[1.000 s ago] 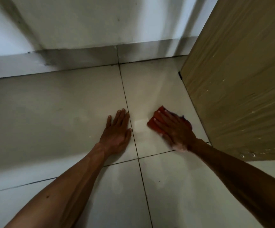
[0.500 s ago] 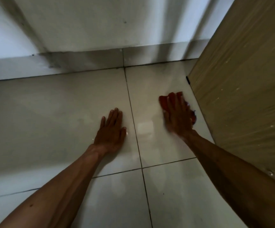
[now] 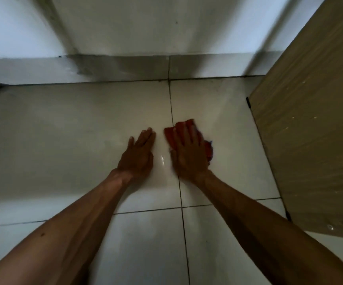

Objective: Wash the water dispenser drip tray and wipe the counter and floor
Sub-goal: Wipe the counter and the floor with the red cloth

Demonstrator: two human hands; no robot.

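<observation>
step: floor wipe, judged from rag on tile; drip tray + counter not in view, can't say if done
R hand [image 3: 189, 153]: flat palm-down on red rag [image 3: 171, 135], fingers slightly apart and extended, pressing not clamping; flat press prob to spread force over the cloth
rag: red, bunched under R hand, edges poke out at fingertips and on the right side w/ a bit of blue trim [image 3: 210, 142]; sits on the tile just right of the grout line [image 3: 172, 112], touching floor
L hand [image 3: 138, 156]: flat on bare tile just left of the grout line, fingers together, thumb out a little, holding nothing; looks like a brace for body weight while crouched/kneeling
hands: near each other, not touching, grout line runs btwn them
floor [image 3: 63, 145]: pale glossy tiles, small bright glint btwn hands, prob wet film; can't tell how much is dry
cabinet side [image 3: 310, 130]: wood-grain panel at right, droplets/specks on it; rag is apart from it, tile strip btwn
skirting [image 3: 105, 68]: grey band at wall base, far edge of tiles, well apart from hands
progress guess: mid floor stage, strip by cabinet + far corner likely left
risk: slick tile under L palm, brace could slip
</observation>
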